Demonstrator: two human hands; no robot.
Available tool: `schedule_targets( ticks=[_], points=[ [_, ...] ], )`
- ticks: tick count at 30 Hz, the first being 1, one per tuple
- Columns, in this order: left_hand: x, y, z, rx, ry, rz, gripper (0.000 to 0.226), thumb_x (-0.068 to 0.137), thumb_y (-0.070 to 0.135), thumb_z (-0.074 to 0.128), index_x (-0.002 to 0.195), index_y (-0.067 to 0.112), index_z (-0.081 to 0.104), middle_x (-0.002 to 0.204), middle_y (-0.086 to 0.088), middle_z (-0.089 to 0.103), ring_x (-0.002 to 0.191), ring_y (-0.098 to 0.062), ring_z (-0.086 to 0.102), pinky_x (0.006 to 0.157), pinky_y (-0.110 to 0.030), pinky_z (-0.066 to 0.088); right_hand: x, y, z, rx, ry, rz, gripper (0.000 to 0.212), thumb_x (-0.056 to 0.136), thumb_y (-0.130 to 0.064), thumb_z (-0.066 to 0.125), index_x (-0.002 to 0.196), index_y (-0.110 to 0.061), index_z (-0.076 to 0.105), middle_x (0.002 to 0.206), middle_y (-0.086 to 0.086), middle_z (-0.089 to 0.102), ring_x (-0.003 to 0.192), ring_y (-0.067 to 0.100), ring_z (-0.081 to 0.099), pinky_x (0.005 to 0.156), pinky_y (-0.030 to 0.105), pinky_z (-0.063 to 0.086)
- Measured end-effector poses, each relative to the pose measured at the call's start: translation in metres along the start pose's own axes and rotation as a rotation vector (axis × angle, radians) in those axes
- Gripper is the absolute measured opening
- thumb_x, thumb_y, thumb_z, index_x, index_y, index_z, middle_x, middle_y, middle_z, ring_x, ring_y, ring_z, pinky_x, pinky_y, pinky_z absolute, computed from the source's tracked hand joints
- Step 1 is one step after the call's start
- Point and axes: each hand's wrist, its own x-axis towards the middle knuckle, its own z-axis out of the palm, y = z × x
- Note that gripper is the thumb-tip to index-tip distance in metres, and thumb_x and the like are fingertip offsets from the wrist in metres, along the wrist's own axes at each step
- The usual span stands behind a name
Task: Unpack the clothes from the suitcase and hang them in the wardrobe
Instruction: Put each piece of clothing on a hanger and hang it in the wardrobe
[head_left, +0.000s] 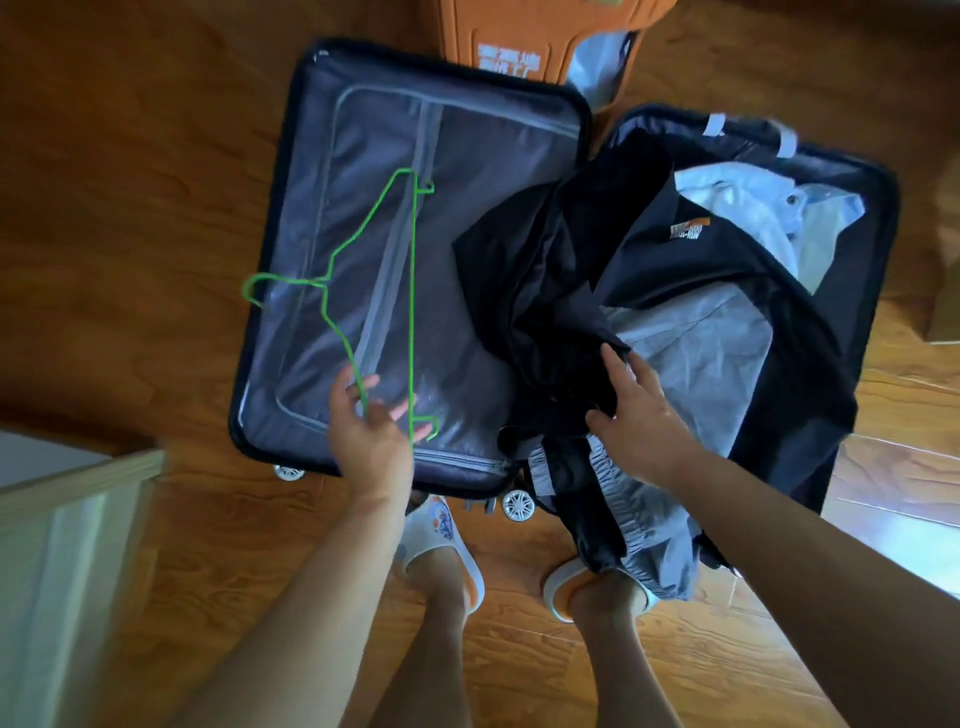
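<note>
On wooden floor (156, 208), left hand (371, 441) grips green hanger (413, 291); right hand (639, 415) clutches crumpled black shirt (649, 260).

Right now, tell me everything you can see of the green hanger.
The green hanger is a thin wire-like frame, bright green, with a curved hook at one end and small notched hooks at both shoulder ends. It lies flat over the zipped mesh lining of the suitcase's left half, its hook reaching over the suitcase's left rim. The left hand holds it at the near shoulder end. No garment hangs on it.
</note>
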Motion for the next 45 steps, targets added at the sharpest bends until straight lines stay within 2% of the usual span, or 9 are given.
schedule_targets(
  ticks=[9,14,16,20,24,28,32,36,45],
  points=[
    [-0.05,0.109,0.008,0.556,-0.781,0.699,0.061,0.101,-0.001,0.045,0.151,0.032,0.04,0.142,0.015,0.058,0.09,-0.005,0.074,0.08,-0.031,0.063,-0.01,-0.084,-0.104,0.007,0.606,-0.428,0.09,0.092,-0.065,0.049,0.16,-0.018,0.014,0.166,0.004,0.012,0.153,0.024,0.005,0.123,0.04,0.003],
    [-0.072,0.094,0.084,0.559,-1.12,0.617,0.051,0.103,0.003,0.047,0.149,0.026,0.048,0.139,0.019,0.059,0.098,-0.004,0.071,0.092,-0.029,0.058,-0.002,-0.039,-0.166,-0.067,0.766,-0.319,0.05,0.096,-0.054,0.048,0.101,-0.006,0.062,0.095,0.017,0.063,0.107,0.037,0.056,0.097,0.045,0.039],
    [-0.072,0.073,0.107,0.627,-0.989,0.479,0.038,0.104,0.034,0.048,0.141,0.026,0.055,0.135,0.016,0.061,0.112,-0.007,0.066,0.095,-0.03,0.052,-0.002,-0.011,-0.174,-0.023,0.641,-0.135,0.041,0.102,-0.04,0.045,0.088,-0.003,0.056,0.083,0.023,0.058,0.09,0.044,0.056,0.073,0.044,0.038],
    [-0.066,0.006,0.125,1.252,-0.617,0.327,0.068,0.081,0.082,0.045,0.111,0.021,0.051,0.112,0.0,0.049,0.112,-0.026,0.053,0.09,-0.041,0.045,-0.011,0.052,-0.164,-0.117,0.638,0.127,0.036,0.107,-0.033,0.035,0.098,-0.003,0.052,0.098,0.037,0.06,0.094,0.052,0.055,0.079,0.048,0.036],
    [-0.087,-0.054,0.132,1.6,-0.623,0.537,0.061,0.083,0.07,0.058,0.112,0.016,0.053,0.112,-0.007,0.056,0.108,-0.032,0.053,0.091,-0.045,0.045,-0.023,0.106,-0.157,-0.036,0.622,0.302,0.03,0.107,-0.031,0.031,0.103,-0.006,0.048,0.108,0.036,0.059,0.102,0.052,0.054,0.088,0.05,0.037],
    [-0.07,-0.04,0.139,1.02,-0.296,0.112,0.035,0.107,0.032,0.042,0.098,0.003,0.06,0.108,-0.024,0.064,0.106,-0.044,0.059,0.082,-0.044,0.044,-0.045,0.133,-0.169,0.062,0.621,0.373,0.029,0.106,-0.03,0.03,0.105,-0.008,0.049,0.114,0.031,0.059,0.104,0.05,0.053,0.09,0.05,0.037],
    [-0.057,0.033,0.11,0.241,0.159,-0.286,0.045,0.107,0.036,0.047,0.142,0.009,0.053,0.137,-0.015,0.059,0.127,-0.036,0.056,0.106,-0.047,0.047,-0.059,0.127,-0.188,0.184,0.582,0.409,0.029,0.106,-0.03,0.031,0.109,-0.008,0.049,0.116,0.03,0.057,0.109,0.05,0.053,0.093,0.051,0.038],
    [-0.113,0.144,0.064,0.071,0.022,-0.286,0.048,0.103,0.043,0.054,0.148,0.028,0.048,0.138,0.007,0.051,0.115,-0.02,0.059,0.1,-0.042,0.05,-0.102,0.079,-0.217,0.272,0.512,0.286,0.024,0.104,-0.022,0.033,0.106,-0.004,0.05,0.115,0.031,0.057,0.109,0.049,0.053,0.086,0.046,0.038],
    [-0.336,0.368,-0.011,-0.015,-0.227,-0.019,0.047,0.101,0.042,0.055,0.145,0.027,0.053,0.137,0.003,0.062,0.126,-0.02,0.059,0.107,-0.043,0.048,-0.306,-0.023,-0.324,0.111,0.599,-0.143,0.028,0.106,-0.021,0.032,0.102,-0.004,0.054,0.103,0.027,0.061,0.094,0.046,0.059,0.079,0.049,0.046]
  ],
)
